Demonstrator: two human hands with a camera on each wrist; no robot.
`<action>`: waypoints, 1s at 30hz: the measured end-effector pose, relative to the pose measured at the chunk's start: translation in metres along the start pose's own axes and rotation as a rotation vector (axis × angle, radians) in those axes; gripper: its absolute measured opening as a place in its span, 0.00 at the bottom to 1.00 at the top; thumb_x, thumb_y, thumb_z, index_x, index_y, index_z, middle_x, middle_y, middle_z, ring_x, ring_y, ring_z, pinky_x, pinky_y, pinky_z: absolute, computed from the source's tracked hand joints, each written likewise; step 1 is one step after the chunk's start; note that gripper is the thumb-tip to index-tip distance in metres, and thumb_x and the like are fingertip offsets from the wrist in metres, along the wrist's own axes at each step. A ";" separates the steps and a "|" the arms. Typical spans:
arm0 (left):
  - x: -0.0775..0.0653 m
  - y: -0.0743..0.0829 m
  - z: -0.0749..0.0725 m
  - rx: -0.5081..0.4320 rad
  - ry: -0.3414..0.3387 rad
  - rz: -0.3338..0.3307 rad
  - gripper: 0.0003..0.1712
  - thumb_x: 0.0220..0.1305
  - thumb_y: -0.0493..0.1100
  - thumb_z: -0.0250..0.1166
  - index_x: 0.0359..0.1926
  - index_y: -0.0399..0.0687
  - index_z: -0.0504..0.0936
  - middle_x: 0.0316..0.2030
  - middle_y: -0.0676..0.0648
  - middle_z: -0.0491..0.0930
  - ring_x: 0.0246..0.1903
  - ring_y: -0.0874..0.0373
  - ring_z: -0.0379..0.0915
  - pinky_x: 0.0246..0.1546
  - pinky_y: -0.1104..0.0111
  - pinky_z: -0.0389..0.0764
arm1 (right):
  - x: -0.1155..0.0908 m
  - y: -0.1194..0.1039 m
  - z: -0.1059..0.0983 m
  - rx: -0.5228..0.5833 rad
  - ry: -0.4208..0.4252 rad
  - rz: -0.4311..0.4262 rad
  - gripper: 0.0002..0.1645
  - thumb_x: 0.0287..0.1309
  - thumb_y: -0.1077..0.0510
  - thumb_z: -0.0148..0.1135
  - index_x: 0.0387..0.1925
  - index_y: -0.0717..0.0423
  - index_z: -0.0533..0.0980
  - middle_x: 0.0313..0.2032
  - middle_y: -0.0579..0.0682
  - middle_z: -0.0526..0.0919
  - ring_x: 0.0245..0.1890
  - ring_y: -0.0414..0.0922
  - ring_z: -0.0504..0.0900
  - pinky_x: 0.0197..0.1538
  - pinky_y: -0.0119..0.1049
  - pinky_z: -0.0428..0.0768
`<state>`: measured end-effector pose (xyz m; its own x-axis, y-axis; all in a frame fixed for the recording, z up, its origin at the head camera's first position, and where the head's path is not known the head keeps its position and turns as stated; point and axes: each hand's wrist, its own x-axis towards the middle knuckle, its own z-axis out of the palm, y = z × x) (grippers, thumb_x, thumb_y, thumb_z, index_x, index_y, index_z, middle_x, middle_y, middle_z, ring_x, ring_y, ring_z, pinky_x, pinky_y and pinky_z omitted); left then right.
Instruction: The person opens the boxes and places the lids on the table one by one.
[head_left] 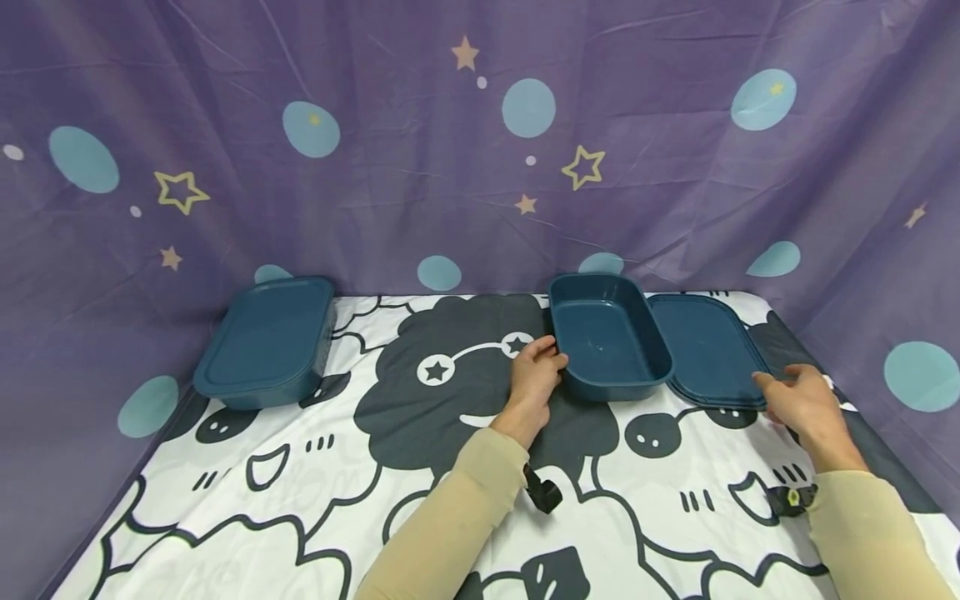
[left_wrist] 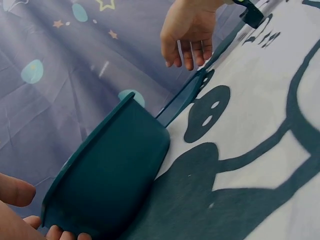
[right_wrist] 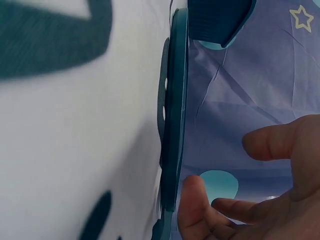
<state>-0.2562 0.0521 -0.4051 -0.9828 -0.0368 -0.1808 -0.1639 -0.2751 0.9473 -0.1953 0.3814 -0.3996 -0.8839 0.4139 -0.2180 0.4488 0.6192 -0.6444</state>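
Centrally right of the tabletop [head_left: 240,558], an open blue rectangular container [head_left: 603,333] stands upright. Its matching lid [head_left: 705,350] lies flat just beside it, to the right; the container's rim hides the lid's left edge from the head view. The left hand [head_left: 531,382] is positioned at the container's left side, fingertips at the outer wall. Its grip is apart: the thumb is spaced from the fingers. The right hand [head_left: 806,404] is located at the lid's near right corner. Its grip is likewise apart, with a wide gap between thumb and fingers; contact with the lid cannot be confirmed. A closed blue container [head_left: 262,337] sits well apart at the far left. A cartoon-print cloth covers the tabletop; a purple curtain [head_left: 412,125] hangs behind.
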 end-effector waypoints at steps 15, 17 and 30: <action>0.007 0.014 -0.027 0.019 0.016 0.047 0.18 0.57 0.31 0.62 0.50 0.38 0.80 0.41 0.48 0.78 0.38 0.59 0.75 0.47 0.56 0.75 | -0.007 -0.021 0.006 0.073 0.143 -0.162 0.39 0.67 0.40 0.44 0.60 0.71 0.65 0.45 0.63 0.75 0.34 0.47 0.78 0.27 0.35 0.76; 0.006 0.018 -0.031 0.034 0.004 0.047 0.18 0.57 0.31 0.61 0.50 0.39 0.80 0.42 0.47 0.78 0.40 0.57 0.75 0.51 0.52 0.73 | -0.007 -0.026 0.006 0.065 0.155 -0.181 0.37 0.67 0.40 0.45 0.59 0.70 0.67 0.43 0.61 0.75 0.31 0.45 0.78 0.26 0.35 0.76; 0.009 0.037 -0.058 0.141 0.004 0.095 0.18 0.59 0.33 0.62 0.52 0.40 0.80 0.48 0.44 0.77 0.38 0.58 0.74 0.49 0.55 0.75 | -0.016 -0.059 0.015 -0.012 0.190 -0.303 0.32 0.68 0.43 0.45 0.57 0.67 0.70 0.50 0.66 0.72 0.49 0.62 0.70 0.42 0.56 0.70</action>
<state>-0.2661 -0.0138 -0.3864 -0.9942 -0.0602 -0.0891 -0.0805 -0.1331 0.9878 -0.2096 0.3289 -0.3690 -0.9374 0.3260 0.1227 0.1724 0.7404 -0.6497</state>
